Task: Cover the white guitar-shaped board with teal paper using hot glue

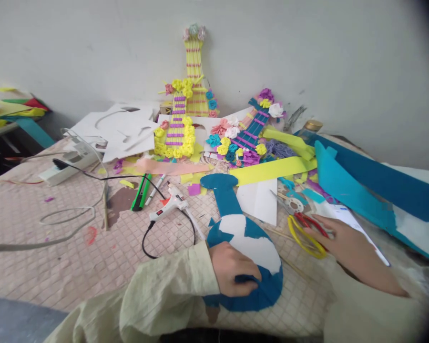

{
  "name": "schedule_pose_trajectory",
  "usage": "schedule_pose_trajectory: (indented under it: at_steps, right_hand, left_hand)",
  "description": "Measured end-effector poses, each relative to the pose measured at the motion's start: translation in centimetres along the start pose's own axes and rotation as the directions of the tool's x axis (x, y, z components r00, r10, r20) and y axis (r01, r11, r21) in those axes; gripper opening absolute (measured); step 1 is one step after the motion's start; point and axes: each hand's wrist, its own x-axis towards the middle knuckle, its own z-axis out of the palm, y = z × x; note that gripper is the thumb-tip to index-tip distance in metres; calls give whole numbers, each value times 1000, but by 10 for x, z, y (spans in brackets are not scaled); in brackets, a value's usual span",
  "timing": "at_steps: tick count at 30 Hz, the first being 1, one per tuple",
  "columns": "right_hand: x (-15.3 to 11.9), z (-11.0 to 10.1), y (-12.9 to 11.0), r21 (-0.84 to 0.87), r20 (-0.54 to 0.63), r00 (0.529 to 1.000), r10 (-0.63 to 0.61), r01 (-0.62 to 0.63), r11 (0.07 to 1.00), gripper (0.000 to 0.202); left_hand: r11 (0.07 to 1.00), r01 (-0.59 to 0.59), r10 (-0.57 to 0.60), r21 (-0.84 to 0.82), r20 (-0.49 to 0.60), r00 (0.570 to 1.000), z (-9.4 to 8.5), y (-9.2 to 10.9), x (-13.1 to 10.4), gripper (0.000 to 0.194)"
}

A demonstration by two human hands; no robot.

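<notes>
A guitar-like cutout lies in front of me, white board partly covered with dark blue paper. My left hand rests on its lower body, fingers curled round a fold of the blue paper. Over to the right, my right hand is at the red and yellow handles of a pair of scissors, its fingers bent against the red handle. The scissor blades point to the upper left, away from the cutout.
A white glue gun with a black cord and a green cutter lie left of the cutout. Decorated paper instruments lean by the wall. A power strip sits at left; a phone and blue paper are at right.
</notes>
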Motion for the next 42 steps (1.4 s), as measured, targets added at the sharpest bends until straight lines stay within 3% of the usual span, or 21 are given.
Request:
schedule_pose_trajectory:
  at_steps: [3,5,6,9,10,12,15,23,29,32,34,38,42]
  right_hand:
    - [-7,-14,-35,-54,48,998,-50,52,997,26]
    - [-4,-6,-72,-5,84,966,-243,244,970,23]
    - [-1,4,-92,26,133,936,-325,325,945,22]
    - [10,49,-149,113,344,746,-570,570,814,22]
    - [14,65,-163,79,403,709,-579,603,793,22]
    - [19,91,-182,35,436,695,-571,622,783,17]
    - [20,111,-191,-50,434,727,-532,609,792,14]
    - [13,115,-191,-103,418,775,-474,558,823,8]
    - [18,112,-189,158,373,787,-491,468,870,7]
    - [22,100,-183,360,325,810,-488,371,856,1]
    - [26,89,-174,483,274,842,-465,298,823,10]
    - [38,66,-145,664,141,921,-363,183,725,29]
    - [51,59,-111,776,22,983,-180,96,624,38]
  left_hand:
    - [998,-35,35,54,6,999,3,-1,-2,13]
    - [992,-66,64,103,23,998,5,-1,-2,12]
    - [988,-83,79,131,33,996,6,-2,-2,11]
    - [970,-149,138,193,68,988,7,-5,-1,9]
    - [965,-167,153,203,82,985,8,-6,0,8]
    - [959,-191,173,211,100,980,8,-8,2,8]
    - [949,-222,200,224,117,973,8,-11,3,10]
    - [922,-286,257,262,141,956,12,-15,5,11]
    - [950,-210,182,231,138,974,9,-14,3,12]
    - [962,-168,141,215,134,981,8,-13,1,11]
    - [970,-143,123,198,109,986,5,-9,1,11]
    - [987,-71,72,144,-2,997,-18,17,3,15]
    - [966,18,-4,257,-55,998,-73,64,15,13]
